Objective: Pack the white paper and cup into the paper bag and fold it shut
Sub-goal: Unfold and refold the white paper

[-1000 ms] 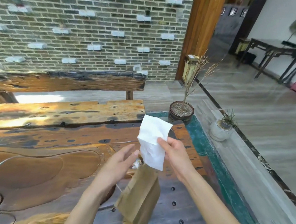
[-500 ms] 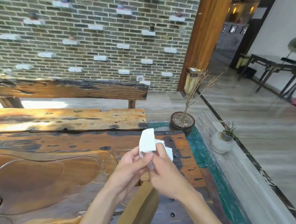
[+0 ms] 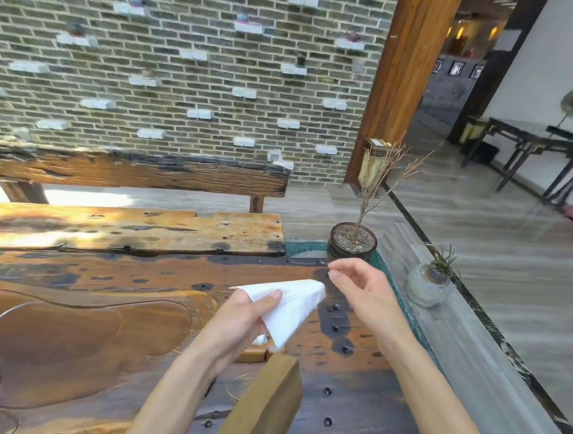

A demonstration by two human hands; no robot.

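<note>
My left hand [image 3: 243,318] pinches a folded white paper [image 3: 289,306] between thumb and fingers, holding it above the wooden table [image 3: 107,273]. Just below and in front of it stands a brown paper bag [image 3: 266,407], upright and leaning slightly. My right hand [image 3: 363,290] hovers to the right of the paper, fingers loosely curled, holding nothing and apart from the paper. A small pale object shows under my left hand, mostly hidden; I cannot tell whether it is the cup.
A potted bare twig plant [image 3: 352,242] stands at the table's far right corner. A small round grey vase [image 3: 426,287] sits on the stone ledge to the right. A wooden bench [image 3: 130,173] runs along the brick wall behind.
Both hands were folding the paper together. Now my right hand has let go and moved right, and my left hand alone holds the folded paper.
</note>
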